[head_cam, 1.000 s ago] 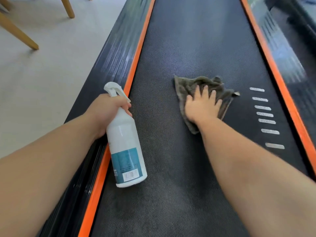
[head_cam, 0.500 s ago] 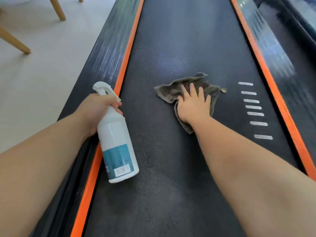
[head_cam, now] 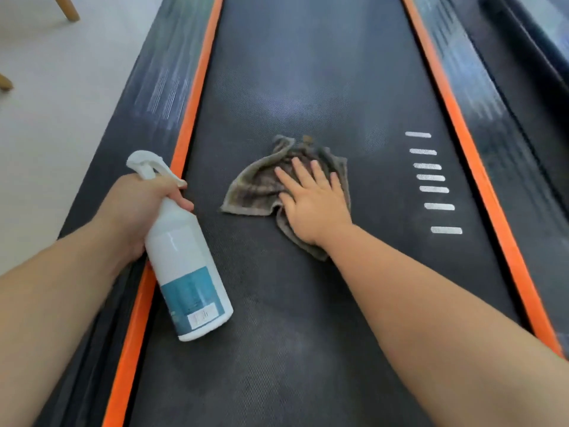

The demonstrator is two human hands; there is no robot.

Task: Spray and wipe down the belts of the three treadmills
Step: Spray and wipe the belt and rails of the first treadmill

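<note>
The reference is the belt, the surface being cleaned, which runs away from the viewer.

Off the belt's left side is pale floor. A wooden chair leg stands at the far corner, well apart from the work. The left side rail and left orange strip border the belt and do not obstruct it.

The left hand has its fingers curled round the neck of the spray bottle, just under the trigger head. The bottle hangs tilted over the belt's left edge. It appears to be parked there, ready for another spray and out of the wiping path. Whether its base touches the belt cannot be told from this angle.

A crumpled grey cloth lies on the belt at mid-width. The right hand rests on the cloth's right half, palm down, fingers straight and spread. It presses rather than grips, which suits broad strokes. A paler, hazy patch beyond the cloth may be wet spray; the view is too soft to confirm.

Toward the belt's right edge is a column of printed white marks, which are no obstacle. The right orange strip and right side rail bound that edge. Past them stands a dark neighbouring machine, probably the next treadmill.
</note>
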